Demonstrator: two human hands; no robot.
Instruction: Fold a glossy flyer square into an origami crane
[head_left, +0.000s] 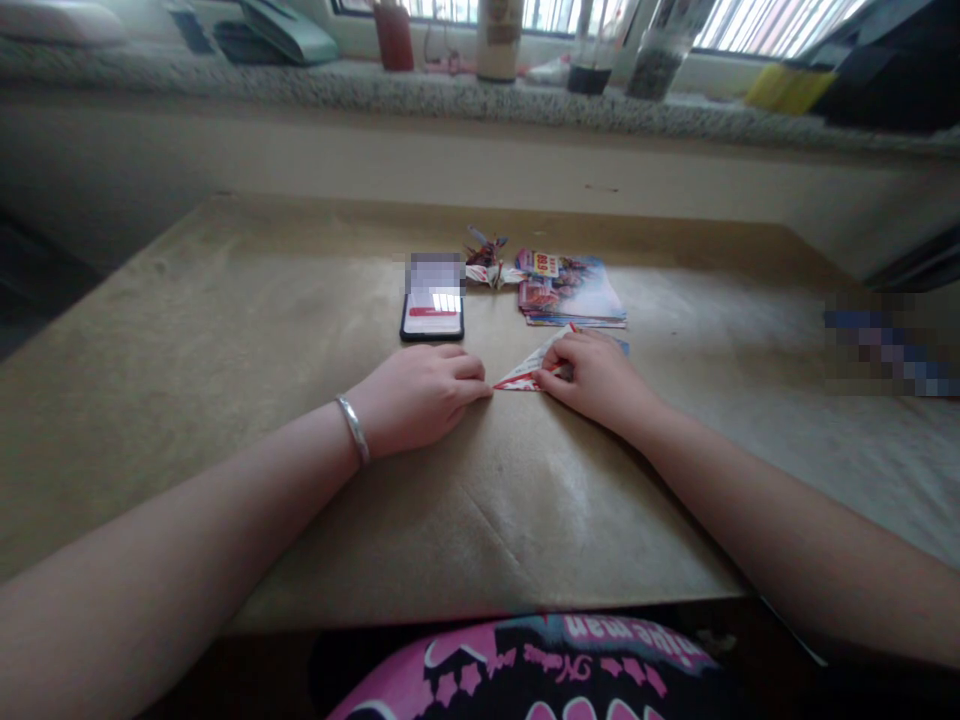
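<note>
Evidently our right hand pinches the folded paper against the table; our left hand, fingers curled, rests by its tip, perhaps steadying it, though we can't tell if it grips

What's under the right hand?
A folded paper: its pointed, red-edged left end shows. The right hand covers part of it, hiding whatever lies directly beneath.

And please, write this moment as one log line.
right hand: on folded paper | left hand: by paper's tip | phone: beyond left hand | printed stack: beyond right hand
</note>
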